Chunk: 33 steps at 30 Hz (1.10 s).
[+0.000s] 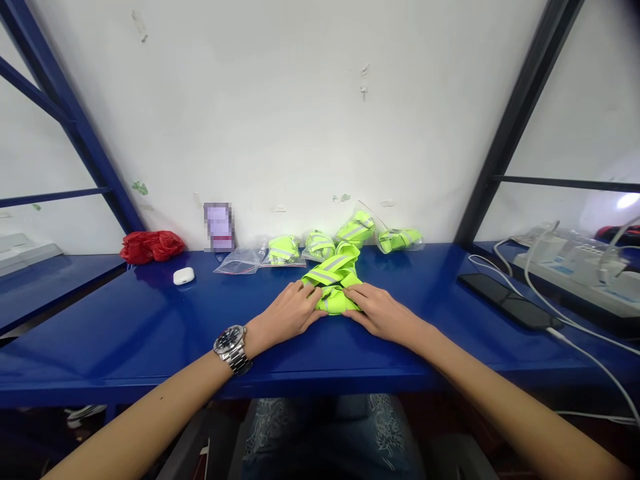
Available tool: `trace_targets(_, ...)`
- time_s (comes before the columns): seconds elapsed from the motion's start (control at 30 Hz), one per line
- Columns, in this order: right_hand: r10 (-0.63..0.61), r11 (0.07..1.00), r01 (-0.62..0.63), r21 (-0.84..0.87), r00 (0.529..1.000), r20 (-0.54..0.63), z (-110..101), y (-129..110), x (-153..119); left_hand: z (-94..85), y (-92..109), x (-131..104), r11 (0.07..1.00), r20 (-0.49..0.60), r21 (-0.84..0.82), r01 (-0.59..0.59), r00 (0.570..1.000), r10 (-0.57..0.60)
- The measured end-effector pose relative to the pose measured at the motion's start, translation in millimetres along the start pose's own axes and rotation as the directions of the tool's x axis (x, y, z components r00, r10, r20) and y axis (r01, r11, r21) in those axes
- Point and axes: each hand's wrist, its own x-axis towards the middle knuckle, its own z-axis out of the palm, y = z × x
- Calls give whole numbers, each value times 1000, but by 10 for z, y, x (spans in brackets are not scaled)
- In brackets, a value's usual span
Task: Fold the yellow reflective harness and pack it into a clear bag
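— Head view: what are the two hands doing?

— The left hand (290, 313) and the right hand (383, 313) are pressing down flat, with the fingers together, on a neon yellow reflective strap (334, 283). The strap is lying folded near the middle of the blue table (150, 333).

— And what is lying around them?

— Farther, by the wall, bagged straps (320, 245) are lying in a row. On the far left a white earbud case (183, 275) and a red bag (151, 245) are sitting. On the right a black phone (510, 303) is lying.
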Motion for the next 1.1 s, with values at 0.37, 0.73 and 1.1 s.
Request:
trace_targets(0.37, 139, 956, -125, 266, 990, -34, -78, -90, -101, -76, 27, 4, 991, 75, -123, 52, 996, -42)
trace_targets(0.73, 500, 815, -494, 304, 863, 63, -91, -149, 59, 8, -104, 338, 935, 233, -275, 224, 959, -161)
trace_targets(1.1, 501, 860, -465, 211, 848, -171, 120, -101, 62, 132, 11, 265, 986, -84, -15, 167, 982, -167)
